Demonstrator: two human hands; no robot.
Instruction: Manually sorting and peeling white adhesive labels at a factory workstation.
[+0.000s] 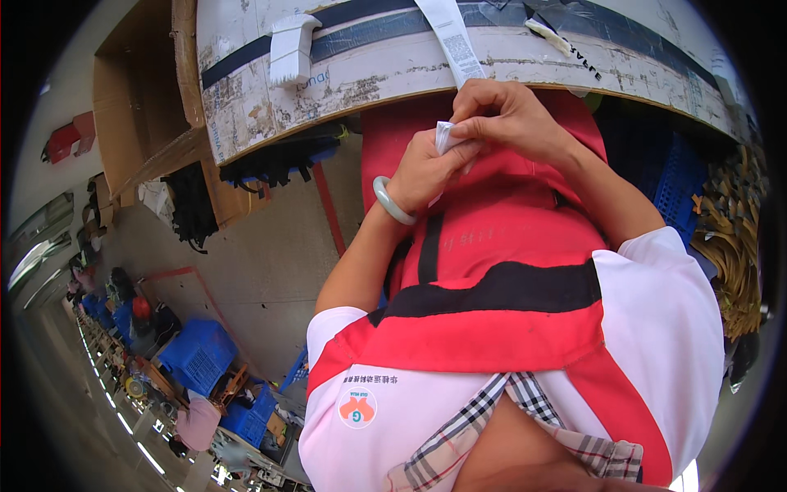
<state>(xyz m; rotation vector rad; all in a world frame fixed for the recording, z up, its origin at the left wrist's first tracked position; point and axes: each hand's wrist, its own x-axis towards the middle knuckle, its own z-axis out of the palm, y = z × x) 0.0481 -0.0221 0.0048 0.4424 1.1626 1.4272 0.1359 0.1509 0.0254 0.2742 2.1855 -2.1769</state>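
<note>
My left hand (430,166), with a pale bangle at its wrist, is closed around a small folded stack of white labels (443,138). Against that stack, the bent thumb and fingers of my right hand (510,119) are pinched together; their tips touch or nearly touch the white edges. A long white printed label strip (450,39) lies over the worktable's edge and reaches down to my right fingers; whether they grip it is hidden. Both hands are just off the table's near edge, above my red apron (500,238).
The worn worktable (246,115) carries a bundle of white labels (292,51) at left and a small cream-coloured piece (549,37) at right. An open cardboard box (139,98) stands left. Blue crates (680,184) and stacked brown strips (732,246) are at right.
</note>
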